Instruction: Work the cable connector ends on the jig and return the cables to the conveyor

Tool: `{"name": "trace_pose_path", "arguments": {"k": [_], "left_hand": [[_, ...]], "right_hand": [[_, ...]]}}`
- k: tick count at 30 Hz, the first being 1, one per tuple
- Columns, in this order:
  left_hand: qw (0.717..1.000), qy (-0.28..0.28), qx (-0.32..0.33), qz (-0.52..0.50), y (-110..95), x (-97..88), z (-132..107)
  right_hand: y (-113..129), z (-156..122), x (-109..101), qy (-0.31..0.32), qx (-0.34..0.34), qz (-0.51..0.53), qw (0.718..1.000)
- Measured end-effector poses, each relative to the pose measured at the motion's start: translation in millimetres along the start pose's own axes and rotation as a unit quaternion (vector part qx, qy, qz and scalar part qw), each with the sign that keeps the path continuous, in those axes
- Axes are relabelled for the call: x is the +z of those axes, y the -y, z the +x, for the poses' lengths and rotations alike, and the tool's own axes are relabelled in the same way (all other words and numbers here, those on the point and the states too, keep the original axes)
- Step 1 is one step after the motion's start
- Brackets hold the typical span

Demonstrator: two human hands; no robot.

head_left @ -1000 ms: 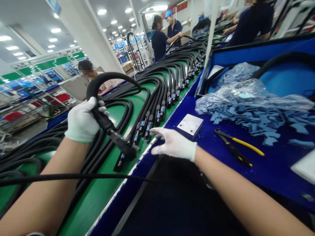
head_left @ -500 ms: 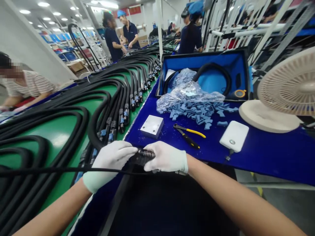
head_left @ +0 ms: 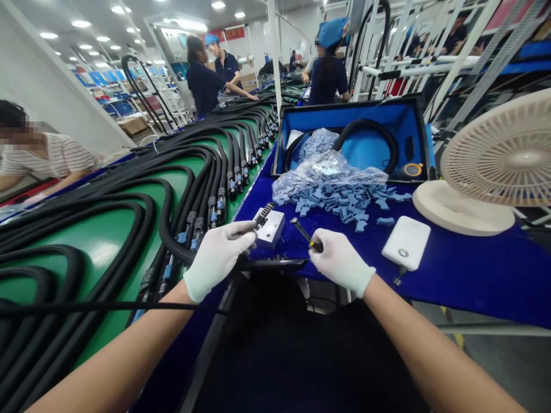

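Yellow-handled pliers (head_left: pixel 305 233), on the table (head_left: pixel 473 292) earlier, are now gripped in the right hand (head_left: pixel 340 261), tips aimed left toward the metal block (head_left: pixel 272 228). The left hand (head_left: pixel 219 267) is closed around a black cable connector (head_left: pixel 263 215), whose long axis slants up-right over the block's left edge, nearer this hand.

Nothing legible, red wall banner (head_left: pixel 235 33) too blurred
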State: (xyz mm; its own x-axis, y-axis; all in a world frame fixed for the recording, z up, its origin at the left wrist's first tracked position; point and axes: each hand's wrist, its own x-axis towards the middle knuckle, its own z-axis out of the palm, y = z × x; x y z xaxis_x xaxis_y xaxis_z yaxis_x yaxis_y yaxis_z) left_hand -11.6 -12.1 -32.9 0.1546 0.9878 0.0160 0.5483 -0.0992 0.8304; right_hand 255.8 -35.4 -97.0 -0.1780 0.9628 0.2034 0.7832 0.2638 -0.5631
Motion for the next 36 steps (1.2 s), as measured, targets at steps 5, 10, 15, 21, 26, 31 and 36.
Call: {"name": "trace_pose_path", "arguments": {"k": [5, 10, 15, 21, 26, 31, 36], "left_hand": [[0.999, -0.007, 0.034, 0.019, -15, 2.1, 3], [0.996, -0.008, 0.074, 0.047, -14, 5.4, 2], [0.992, -0.025, 0.106, 0.07, -14, 11.2, -7], [0.994, 0.042, 0.089, 0.039, -16, 2.6, 11], [0.978, 0.174, 0.115, -0.007, -15, -0.3, 49], [0.988, 0.11, 0.107, 0.023, -22, 7.3, 53], [0.991, 0.072, 0.103, 0.049, -31, 13.8, 43]], "right_hand": [[40, 1, -6, 0.042, -0.174, 0.151, 0.972], [48, 5, -5, 0.039, -0.199, 0.169, 0.964], [43, 2, 1, 0.034, -0.194, 0.129, 0.972], [40, -1, 5, 0.04, -0.15, 0.038, 0.987], [44, 1, -1, 0.054, -0.057, 0.065, 0.995], [36, 6, 2, 0.067, -0.019, 0.092, 0.993], [23, 11, 14, 0.026, -0.054, 0.029, 0.998]]}}
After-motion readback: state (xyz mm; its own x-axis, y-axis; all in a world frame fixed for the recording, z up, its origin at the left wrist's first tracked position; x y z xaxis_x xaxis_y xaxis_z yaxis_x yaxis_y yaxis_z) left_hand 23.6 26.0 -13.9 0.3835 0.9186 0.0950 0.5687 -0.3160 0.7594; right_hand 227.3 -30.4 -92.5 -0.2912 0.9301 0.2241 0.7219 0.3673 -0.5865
